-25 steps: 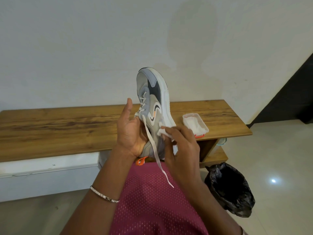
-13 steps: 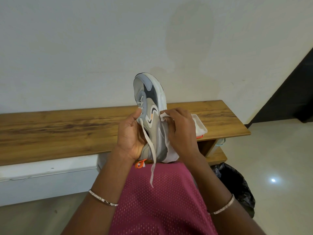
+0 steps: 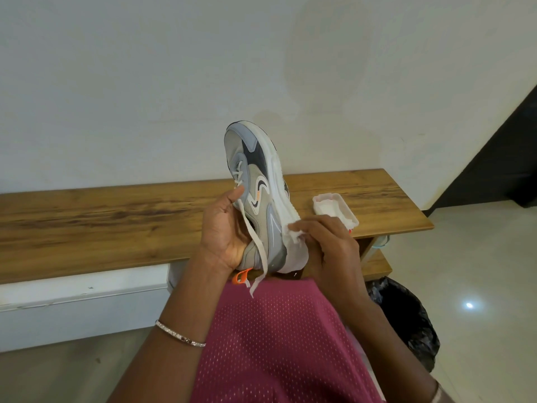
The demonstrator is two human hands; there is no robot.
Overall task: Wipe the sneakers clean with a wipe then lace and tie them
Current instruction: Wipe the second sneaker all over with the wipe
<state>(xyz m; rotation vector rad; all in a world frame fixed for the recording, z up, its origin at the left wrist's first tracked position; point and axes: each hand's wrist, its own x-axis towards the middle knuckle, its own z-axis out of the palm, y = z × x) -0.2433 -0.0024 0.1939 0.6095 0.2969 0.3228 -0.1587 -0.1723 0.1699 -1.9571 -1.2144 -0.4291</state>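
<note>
Down from mid-shoe to the heel end goes the right hand (image 3: 328, 245) over the last half second, uncovering the wipe tub (image 3: 334, 207) behind it. The sneaker (image 3: 255, 181) stands toe-up over the person's lap, in front of the wooden bench (image 3: 116, 222). The left hand (image 3: 223, 231) grips it at the collar, thumb laid against the lacing; its other fingers are hidden behind the shoe. The right hand's fingertips pinch a bunched white wipe (image 3: 295, 242) and press it on the white midsole (image 3: 280, 184) near the heel, with the rest of the sheet draped below.

This looks like wiping that is not finished, with lacing yet to come. To do it well, I would keep the left grip firm so the shoe does not twist under pressure. Run long strokes along the midsole's ridges and refold the wipe to a fresh face as it soils. The loose lace (image 3: 255, 242) hangs down past the orange heel tab (image 3: 241, 276) onto the lap and is best kept out of the wipe's path.

The tub sits open on the bench just right of the sneaker, with white wipes showing inside. A black bin bag (image 3: 406, 315) stands on the floor by the bench's right end; I cannot tell what it holds.
</note>
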